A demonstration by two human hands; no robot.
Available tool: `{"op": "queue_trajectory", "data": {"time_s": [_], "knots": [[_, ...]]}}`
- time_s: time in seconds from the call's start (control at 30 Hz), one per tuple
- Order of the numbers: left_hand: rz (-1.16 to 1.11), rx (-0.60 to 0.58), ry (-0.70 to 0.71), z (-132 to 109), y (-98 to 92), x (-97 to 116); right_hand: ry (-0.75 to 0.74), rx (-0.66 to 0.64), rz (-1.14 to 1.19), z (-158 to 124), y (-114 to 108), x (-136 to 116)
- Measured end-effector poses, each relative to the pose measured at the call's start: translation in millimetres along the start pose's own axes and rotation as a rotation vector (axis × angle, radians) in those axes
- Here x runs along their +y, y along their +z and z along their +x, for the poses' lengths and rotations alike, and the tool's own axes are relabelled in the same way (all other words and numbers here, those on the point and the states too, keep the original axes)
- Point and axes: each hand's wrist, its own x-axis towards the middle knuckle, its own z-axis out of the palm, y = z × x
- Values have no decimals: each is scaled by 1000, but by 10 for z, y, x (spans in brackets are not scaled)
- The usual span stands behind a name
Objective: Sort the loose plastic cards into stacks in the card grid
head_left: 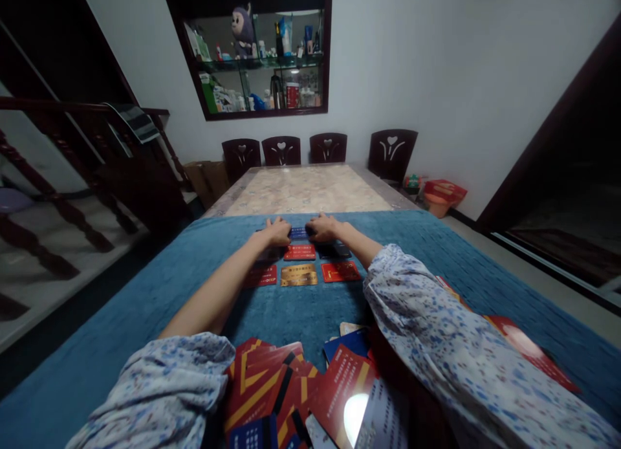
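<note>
My left hand [278, 231] and my right hand [323, 228] reach forward over the blue cloth, fingers curled at opposite edges of a blue card [298, 232] lying flat. A dark edge shows beside my left hand; what lies under it is hidden. Nearer me are a red card [299, 252] and a dark card [336, 250], with another card partly covered by my left forearm. The nearest row holds a red card [262, 275] at left, a gold card [298, 274] in the middle and a red card with gold print [341, 272] at right.
A loose pile of red, blue and grey cards [272, 384] lies close to me between my sleeves. More red cards [531, 349] lie beyond my right sleeve. The blue cloth [160, 300] covers the near table; the marble-patterned top [301, 187] extends to several dark chairs [392, 153].
</note>
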Motion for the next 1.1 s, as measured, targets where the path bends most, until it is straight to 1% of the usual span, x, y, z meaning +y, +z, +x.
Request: {"op": "queue_trajectory", "data": {"time_s": [0.2, 0.3, 0.4, 0.6, 0.73, 0.93, 1.1], "knots": [[28, 38, 7, 12, 18, -60, 16, -18, -11, -53, -81, 26], [32, 101, 38, -28, 6, -75, 6, 9, -12, -129, -150, 60], [15, 180, 72, -111, -15, -47, -16, 51, -11, -262, -217, 95], [-65, 370, 142, -344, -12, 116, -38, 155, -13, -654, -284, 184], [-99, 451, 160, -487, 14, 263, -39, 192, -25, -943, -278, 249], [-100, 474, 122, -696, 25, 480, -17, 254, -24, -1345, -231, 266], [-113, 473, 137, -849, 76, 607, -28, 299, 2, -1650, -149, 247]]}}
